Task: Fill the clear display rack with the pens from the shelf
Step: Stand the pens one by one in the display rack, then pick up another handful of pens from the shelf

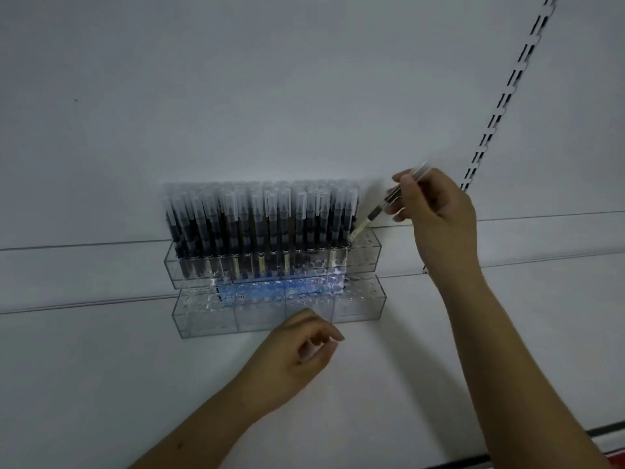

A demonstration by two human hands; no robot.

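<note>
Right hand (436,211) pinches a slim clear-capped pen (372,216), tilted, its tip at the upper tier's right end of the clear acrylic two-tier display rack (358,309), beside the standing dark pens (257,221); holes right of it are free. Left hand (301,353) hangs loosely curled, empty, just below the rack's bare lower tier on the white wall panel (270,96).
</note>
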